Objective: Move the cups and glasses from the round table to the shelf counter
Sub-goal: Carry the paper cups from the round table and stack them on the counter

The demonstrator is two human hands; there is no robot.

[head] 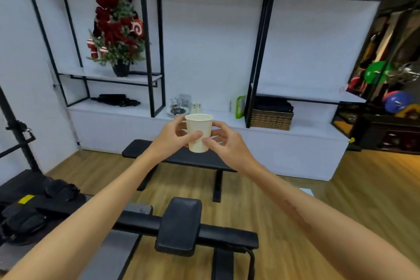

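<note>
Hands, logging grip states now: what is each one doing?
Left hand: closed on the paper cup.
Right hand: closed on the same cup.

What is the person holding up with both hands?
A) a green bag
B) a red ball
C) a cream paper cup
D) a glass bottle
C, since the left hand and right hand are both wrapped around a cream paper cup, held upright in the air in front of the white shelf counter.

Christmas tree (117,29) (potted), wicker basket (270,119), bench (181,157).
</note>
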